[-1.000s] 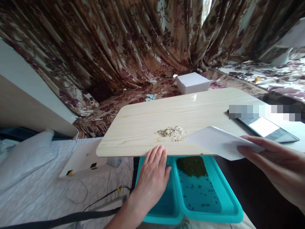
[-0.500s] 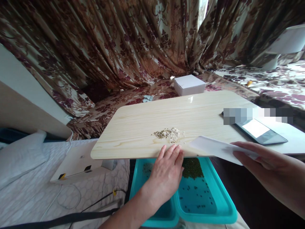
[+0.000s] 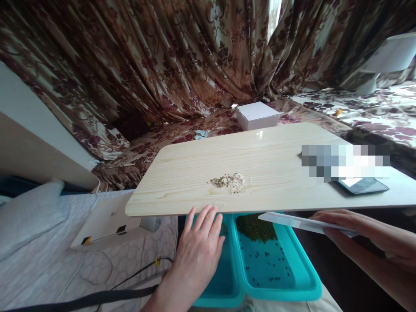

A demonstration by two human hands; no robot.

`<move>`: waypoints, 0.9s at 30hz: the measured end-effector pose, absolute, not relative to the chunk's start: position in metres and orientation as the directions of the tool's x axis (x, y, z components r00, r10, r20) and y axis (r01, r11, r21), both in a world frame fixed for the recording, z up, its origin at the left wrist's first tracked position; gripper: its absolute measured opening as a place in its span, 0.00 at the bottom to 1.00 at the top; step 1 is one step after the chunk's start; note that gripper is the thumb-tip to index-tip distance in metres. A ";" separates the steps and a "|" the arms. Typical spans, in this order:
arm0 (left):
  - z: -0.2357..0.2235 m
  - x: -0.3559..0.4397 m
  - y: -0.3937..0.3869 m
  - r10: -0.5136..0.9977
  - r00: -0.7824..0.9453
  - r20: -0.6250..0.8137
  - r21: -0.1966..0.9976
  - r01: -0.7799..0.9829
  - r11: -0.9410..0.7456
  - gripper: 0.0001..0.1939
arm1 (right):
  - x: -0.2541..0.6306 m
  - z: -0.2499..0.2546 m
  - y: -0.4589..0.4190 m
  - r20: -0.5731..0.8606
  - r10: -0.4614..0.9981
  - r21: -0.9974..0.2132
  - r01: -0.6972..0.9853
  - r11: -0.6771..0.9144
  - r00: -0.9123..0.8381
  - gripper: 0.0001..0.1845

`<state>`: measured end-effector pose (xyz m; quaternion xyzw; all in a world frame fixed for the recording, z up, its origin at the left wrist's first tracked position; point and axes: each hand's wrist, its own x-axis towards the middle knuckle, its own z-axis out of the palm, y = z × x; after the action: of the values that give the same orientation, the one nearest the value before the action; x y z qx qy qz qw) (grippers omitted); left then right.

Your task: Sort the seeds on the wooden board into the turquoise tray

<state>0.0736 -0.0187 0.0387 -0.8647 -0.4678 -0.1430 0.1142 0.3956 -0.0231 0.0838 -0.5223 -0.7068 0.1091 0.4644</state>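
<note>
My left hand (image 3: 201, 251) is open, its fingers stretched toward the front edge of the wooden table (image 3: 182, 160), above the left teal bin (image 3: 224, 299). In my right hand (image 3: 364, 234) is a stiff white sheet, perhaps card (image 3: 299, 222), pinched at its right end and seen nearly edge-on. The sheet's free end hangs just below the table edge, over the right teal bin (image 3: 312, 277). Green beans or seeds (image 3: 256, 227) lie heaped at the back of that bin, with several scattered in front. On the table lies a small mixed pile of dark and pale grains (image 3: 229, 182).
A dark tablet-like device (image 3: 364, 185) lies on the table's right side, partly blurred out. Behind the table stands a white box (image 3: 258, 115). A flat white case (image 3: 104, 221), cables and a pillow (image 3: 32, 212) are on the bed at left.
My right hand has drawn the white sheet off the tabletop, down past its front edge. My left hand moved right along the edge, then back left. The grain pile looks almost the same.
</note>
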 end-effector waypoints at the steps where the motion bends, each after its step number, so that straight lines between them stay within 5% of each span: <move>1: 0.043 0.078 -0.014 0.781 0.512 0.359 -0.056 0.847 -0.529 0.17 | 0.395 0.083 -0.022 0.563 0.826 -0.618 0.647 0.446 -0.031 0.08; 7: 0.053 0.107 0.026 0.816 0.442 0.373 0.016 0.876 -0.482 0.16 | 0.380 0.087 0.006 0.624 0.781 -0.575 0.687 0.443 0.018 0.08; 15: 0.052 0.103 0.032 0.835 0.429 0.344 0.003 0.889 -0.458 0.16 | 0.355 0.095 0.037 0.527 0.821 -0.595 0.595 0.540 -0.218 0.09; 27: 0.052 0.078 0.013 0.858 0.357 0.370 0.025 0.919 -0.393 0.18 | 0.358 0.097 0.045 0.483 0.852 -0.596 0.637 0.488 -0.201 0.11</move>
<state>0.0775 0.0135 0.0522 -0.8183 -0.5429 -0.1638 0.0935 0.3578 0.0451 0.0970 -0.4878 -0.7633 0.1335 0.4020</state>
